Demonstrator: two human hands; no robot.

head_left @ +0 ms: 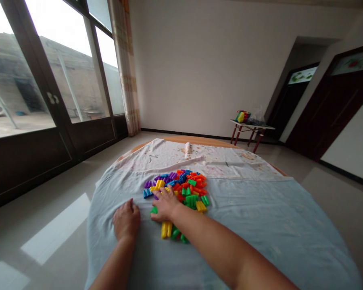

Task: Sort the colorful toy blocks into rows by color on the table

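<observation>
A pile of plastic building pieces [192, 200] in purple, blue, orange, green and yellow lies on the cloth-covered table. My right hand [165, 204] reaches over its left side, palm down with fingers spread, touching the pieces. A yellow piece [166, 230] lies just below this hand, and a green piece [154, 210] shows by its thumb. My left hand [126, 219] rests on the blue cloth [248, 225] left of the pile. Its fingers are curled under, and whatever might be inside is hidden.
A pale floral cloth [169, 155] covers the table's far part, with the wooden edge [199, 139] showing behind. At the back right, a small table [251, 125] carries a colourful bag [242, 117] and clear plastic. Glass doors [63, 72] stand on the left.
</observation>
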